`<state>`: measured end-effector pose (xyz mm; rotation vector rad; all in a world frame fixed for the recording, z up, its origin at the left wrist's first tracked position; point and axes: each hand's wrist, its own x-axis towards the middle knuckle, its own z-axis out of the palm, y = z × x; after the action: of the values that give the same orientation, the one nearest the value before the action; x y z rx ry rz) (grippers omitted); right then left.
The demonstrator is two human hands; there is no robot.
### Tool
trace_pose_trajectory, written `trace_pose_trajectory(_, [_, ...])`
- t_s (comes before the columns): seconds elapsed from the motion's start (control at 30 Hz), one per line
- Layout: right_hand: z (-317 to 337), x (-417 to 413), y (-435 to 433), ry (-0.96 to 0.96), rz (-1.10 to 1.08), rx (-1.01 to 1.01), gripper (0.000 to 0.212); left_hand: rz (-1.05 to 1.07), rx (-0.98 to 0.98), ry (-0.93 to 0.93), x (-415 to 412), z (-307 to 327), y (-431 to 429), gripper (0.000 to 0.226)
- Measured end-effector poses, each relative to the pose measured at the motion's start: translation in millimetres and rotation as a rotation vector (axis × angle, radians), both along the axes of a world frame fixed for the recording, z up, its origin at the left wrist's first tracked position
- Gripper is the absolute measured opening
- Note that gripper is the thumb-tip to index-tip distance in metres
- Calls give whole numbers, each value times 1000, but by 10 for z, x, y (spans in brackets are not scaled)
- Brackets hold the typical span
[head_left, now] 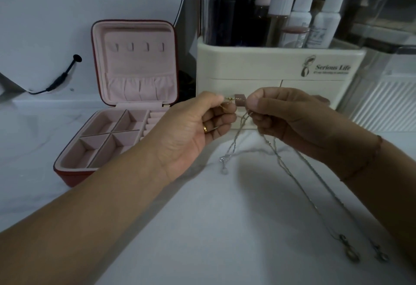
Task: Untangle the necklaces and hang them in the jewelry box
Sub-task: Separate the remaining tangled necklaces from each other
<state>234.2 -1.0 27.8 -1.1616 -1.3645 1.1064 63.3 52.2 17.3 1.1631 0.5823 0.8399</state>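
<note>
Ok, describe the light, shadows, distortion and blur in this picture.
Head view: dim, cool light; the left hand and right hand throw soft shadows on the white table below the necklaces; the wide lens bows lines near the edges; bottles at the back and charms lower right look soft.

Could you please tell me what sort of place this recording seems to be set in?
Likely a home dressing table: a cream cosmetics organiser holding bottles, beside an open jewelry box on a white top.
</note>
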Motion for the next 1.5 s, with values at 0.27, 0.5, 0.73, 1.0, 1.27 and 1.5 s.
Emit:
trace_pose_trajectory(0.27, [-22, 15, 32, 184, 60, -46, 10, -29, -22, -46, -34, -7, 3, 29])
trace_pose_trajectory(0.5, [18, 1, 6, 189, -7, -14, 16, -76, 170, 216, -58, 0, -85, 28])
trace_pose_trajectory(0.73, [22, -12, -1, 172, -61, -23, 12, -81, 231, 303, -52, -39, -79, 22])
trace_pose_trajectory(1.0, [7, -11, 19, 214, -76, -7, 8, -67, 214, 299, -30, -103, -47, 9])
trace_pose_trajectory(1.27, [37, -11, -3, 203, -67, 10, 13, -59, 217, 329, -41, -86, -70, 13])
trace_pose_trajectory(1.5, [40, -13, -4, 219, -55, 37, 13, -71, 213, 299, -30, -71, -63, 9])
